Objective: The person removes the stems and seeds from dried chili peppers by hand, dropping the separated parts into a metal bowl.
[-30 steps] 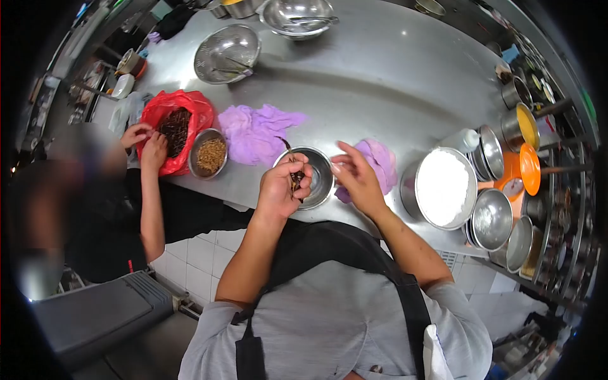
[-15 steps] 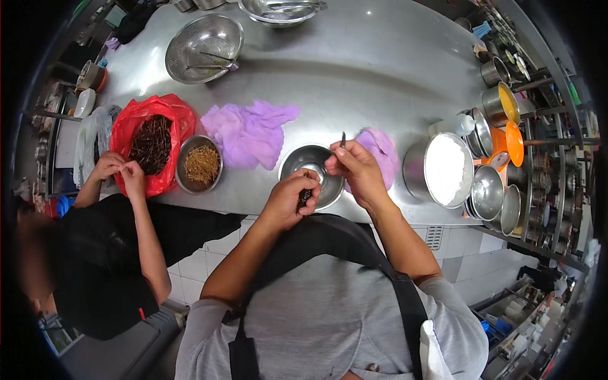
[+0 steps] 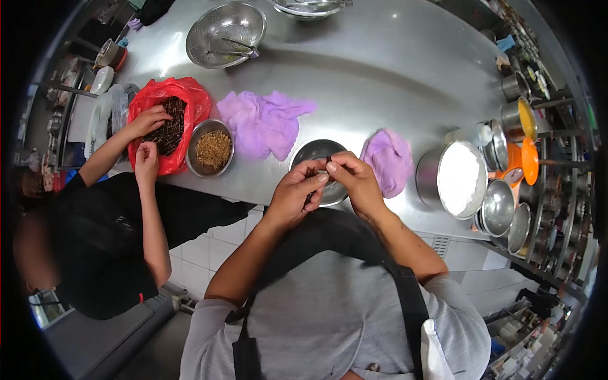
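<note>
My left hand [image 3: 296,195] is closed around several dark brown, slender pieces [image 3: 309,199], whose ends show between the fingers. My right hand [image 3: 353,182] meets it at the fingertips, pinching a small dark piece [image 3: 328,159]; its kind is too small to make out. Both hands are held over the near side of a steel bowl [image 3: 308,151], hiding much of its inside. A crumpled purple cloth [image 3: 387,164] lies just right of the bowl. Another purple cloth [image 3: 263,126] is spread out to the left.
At left, a co-worker's hand [image 3: 151,120] reaches into a red plastic bag [image 3: 201,114] of dark sticks, beside a bowl [image 3: 193,166] of yellowish-brown strips. A colander [image 3: 212,28] with tongs stands farther back. A pot of white contents [image 3: 462,180] and stacked bowls [image 3: 499,206] stand at right.
My hands have come together, the right fingertips now touching the left's. The co-worker's one hand has moved into the red bag. The whole view has shifted slightly.
</note>
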Available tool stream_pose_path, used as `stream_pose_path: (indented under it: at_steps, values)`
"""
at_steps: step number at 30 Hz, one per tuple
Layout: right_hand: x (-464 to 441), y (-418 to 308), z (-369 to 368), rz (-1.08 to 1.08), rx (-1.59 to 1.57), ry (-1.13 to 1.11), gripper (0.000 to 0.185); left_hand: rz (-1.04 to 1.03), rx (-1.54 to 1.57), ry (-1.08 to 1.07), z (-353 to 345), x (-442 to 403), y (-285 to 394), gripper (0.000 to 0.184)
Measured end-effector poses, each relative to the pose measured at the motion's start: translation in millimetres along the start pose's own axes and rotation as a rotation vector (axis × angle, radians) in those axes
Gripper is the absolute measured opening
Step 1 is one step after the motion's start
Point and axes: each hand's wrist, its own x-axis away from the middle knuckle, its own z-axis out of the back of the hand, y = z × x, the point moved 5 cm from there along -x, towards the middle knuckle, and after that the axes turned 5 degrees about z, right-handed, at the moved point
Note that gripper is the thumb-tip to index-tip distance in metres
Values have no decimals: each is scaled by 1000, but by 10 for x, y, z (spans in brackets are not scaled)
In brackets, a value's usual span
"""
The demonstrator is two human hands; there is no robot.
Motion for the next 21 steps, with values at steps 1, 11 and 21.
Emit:
stream_pose_path:
  at_steps: [1,11,21]
  values:
    - [-5,33,-2,-7,-53,-28,15,11,-19,12,-9,17,-49,14]
    - [29,44,92,102,-4,-126,17,18,-102,96,-65,11,-98,14]
    - [-5,-74,316,145,189,-132,14,35,-269,153,-129,-10,-204,11]
